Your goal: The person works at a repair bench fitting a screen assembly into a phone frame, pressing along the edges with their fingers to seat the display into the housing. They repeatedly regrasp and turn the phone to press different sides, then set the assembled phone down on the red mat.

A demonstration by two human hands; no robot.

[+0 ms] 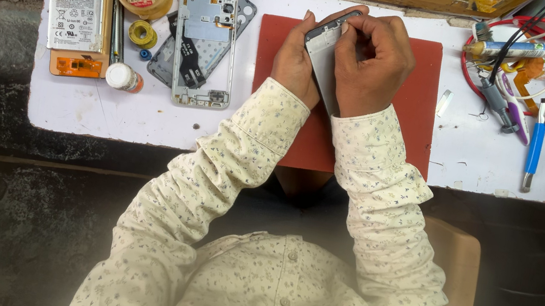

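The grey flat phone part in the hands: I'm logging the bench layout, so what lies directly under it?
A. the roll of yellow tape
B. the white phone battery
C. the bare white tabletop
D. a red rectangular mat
D: both hands hold the grey flat phone part above the red rectangular mat, which shows on all sides of them.

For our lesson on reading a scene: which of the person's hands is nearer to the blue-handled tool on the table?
Right. The right hand grips the phone over the red mat, on the side toward the blue-handled tool; the left hand is farther off.
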